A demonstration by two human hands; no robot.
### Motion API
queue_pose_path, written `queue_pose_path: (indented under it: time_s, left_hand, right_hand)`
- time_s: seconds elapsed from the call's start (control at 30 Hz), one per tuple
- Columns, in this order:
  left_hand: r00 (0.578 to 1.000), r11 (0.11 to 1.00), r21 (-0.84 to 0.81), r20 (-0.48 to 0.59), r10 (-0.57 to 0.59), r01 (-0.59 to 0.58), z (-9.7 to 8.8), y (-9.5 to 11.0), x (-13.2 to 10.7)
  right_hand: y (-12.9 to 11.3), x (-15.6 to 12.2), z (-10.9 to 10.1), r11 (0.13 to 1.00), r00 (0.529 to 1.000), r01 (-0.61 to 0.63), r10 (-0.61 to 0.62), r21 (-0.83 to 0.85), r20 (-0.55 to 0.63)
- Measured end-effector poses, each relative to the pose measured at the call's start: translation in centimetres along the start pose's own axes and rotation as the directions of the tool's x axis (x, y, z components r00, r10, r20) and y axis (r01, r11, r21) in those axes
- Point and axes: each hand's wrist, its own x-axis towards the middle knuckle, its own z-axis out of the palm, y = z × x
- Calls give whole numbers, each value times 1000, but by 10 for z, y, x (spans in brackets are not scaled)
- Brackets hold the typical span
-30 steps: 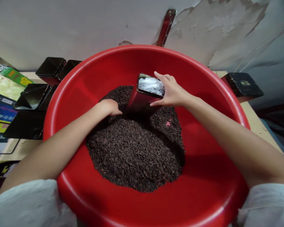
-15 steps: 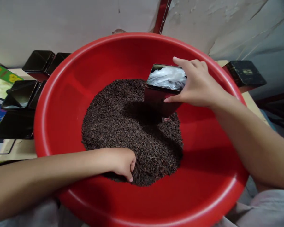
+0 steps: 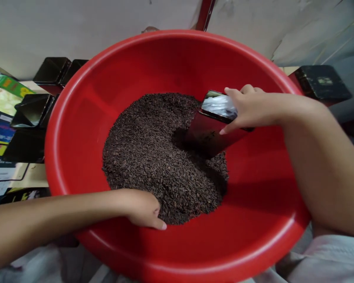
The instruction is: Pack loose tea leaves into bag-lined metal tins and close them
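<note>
My right hand [image 3: 246, 104] grips a tall red tea tin [image 3: 208, 131] near its open black-edged top. Crumpled clear plastic [image 3: 220, 105] fills the mouth of the tin. The tin leans, its lower end at the heap of loose dark tea leaves [image 3: 144, 145]; whether its base is sunk in them is hidden. That heap covers the bottom of a large red plastic basin [image 3: 271, 236]. At the heap's near edge is my left hand [image 3: 143, 208], back upward and thumb stretched out. Its other fingers are hidden below the hand.
Several dark open tins [image 3: 32, 110] stand left of the basin, beside a green box [image 3: 11, 85] and printed packaging [image 3: 0, 133]. Another dark-topped tin [image 3: 324, 82] is at the right. Behind the basin is a pale wall [image 3: 106, 23] with a red metal post [image 3: 205, 15].
My right hand has moved right and slightly down with the tin, which now leans more. My left hand has shifted a little left, and its thumb points outward. The view has shifted slightly.
</note>
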Motion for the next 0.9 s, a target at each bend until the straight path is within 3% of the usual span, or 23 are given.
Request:
queue_pose_path:
  time_s: [0.1,0.27,0.37,0.43,0.53,0.7,0.8,0.83,0.9]
  left_hand:
    - [998,998,33,-31,-59,60,15,6,-4]
    - [983,979,154,-148,-111,134,40,9,-1]
    - [973,966,218,-211,-95,142,41,-2,6]
    - [948,946,283,-310,-67,159,34,-15,13]
    - [888,896,376,-457,-44,238,13,-38,24]
    - [817,837,471,-574,52,278,-42,-63,45]
    - [753,835,395,-657,-34,382,-86,-75,54]
    - [763,864,324,-639,-100,385,-102,-80,55]
    - [779,951,147,-614,-126,270,-131,-94,53]
  right_hand:
    - [6,4,1,1000,999,12,-13,4,42]
    - [-8,-1,-5,998,995,-31,26,50,91]
    - [-12,-4,-8,997,994,-53,47,50,103]
    - [-11,-5,-8,997,993,-57,51,46,111]
    - [-10,-6,-8,998,991,-66,63,19,118]
    - [-11,-5,-8,998,992,-64,64,-4,110]
    - [-10,-5,-9,998,991,-57,57,-3,119]
    - [-10,-5,-9,999,991,-53,52,2,124]
    - [-8,-4,-9,999,990,-44,42,16,133]
